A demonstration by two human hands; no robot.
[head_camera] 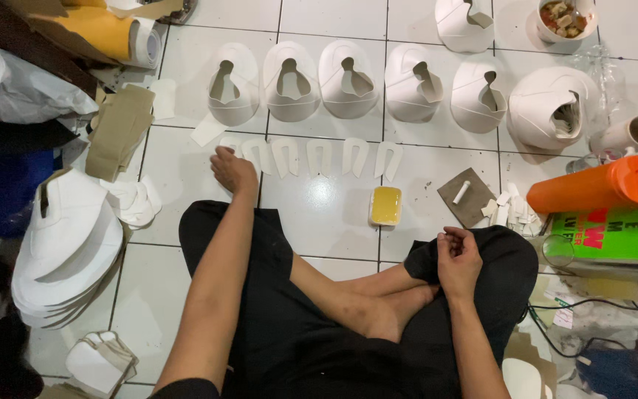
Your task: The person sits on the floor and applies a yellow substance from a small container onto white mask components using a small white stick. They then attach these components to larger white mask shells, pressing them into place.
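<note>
Row of small white U-shaped pieces (311, 157) is laid out on the tiled floor (326, 214), below a line of white shoe uppers (348, 80). Left hand (233, 170) is placed at the row's left end, fingers bent down onto the first piece. Right hand (458, 258) is rested on the knee, fingers curled; anything pinched cannot be told.
</note>
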